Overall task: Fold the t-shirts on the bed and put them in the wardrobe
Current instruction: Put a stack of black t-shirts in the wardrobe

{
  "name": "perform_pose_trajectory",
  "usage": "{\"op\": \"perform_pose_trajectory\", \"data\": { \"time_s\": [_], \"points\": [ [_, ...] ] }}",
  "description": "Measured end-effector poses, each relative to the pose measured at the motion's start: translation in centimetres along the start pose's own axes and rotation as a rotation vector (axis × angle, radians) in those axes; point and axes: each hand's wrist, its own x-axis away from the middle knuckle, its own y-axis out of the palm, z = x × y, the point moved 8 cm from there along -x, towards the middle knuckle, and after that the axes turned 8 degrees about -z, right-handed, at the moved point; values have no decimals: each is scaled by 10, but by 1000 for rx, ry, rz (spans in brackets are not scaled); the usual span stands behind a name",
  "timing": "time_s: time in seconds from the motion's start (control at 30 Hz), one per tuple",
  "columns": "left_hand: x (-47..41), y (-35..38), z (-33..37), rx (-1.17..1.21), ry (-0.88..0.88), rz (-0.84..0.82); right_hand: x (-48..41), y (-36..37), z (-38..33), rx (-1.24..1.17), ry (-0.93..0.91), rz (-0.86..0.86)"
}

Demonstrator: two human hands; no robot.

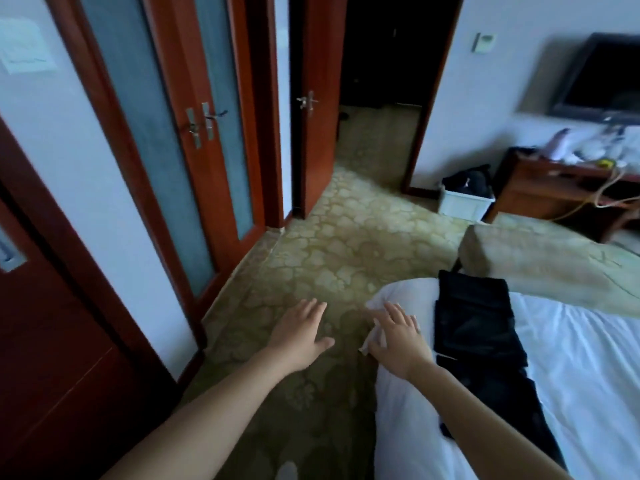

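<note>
T-shirt [475, 317] just beside right hand [398, 344] fingers [395, 314].

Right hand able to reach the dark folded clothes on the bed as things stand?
Probably yes: the right hand is over the corner of the bed, beside the dark clothes; nothing lies between them.
</note>
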Motion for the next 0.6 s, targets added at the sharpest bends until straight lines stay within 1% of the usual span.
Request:
{"op": "perform_pose_trajectory", "data": {
  "time_s": [0.13, 0.4, 0.6],
  "points": [
    [-66, 5, 40, -77, 109, -70, -11, -17, 57, -57, 151, 22],
    [-181, -6, 111, -122, 343, -170, -36, -51, 154, -180, 397, 126],
    [-249, -7, 145, -181, 460, -228, -63, -56, 206, -253, 505, 156]
  ]
}}
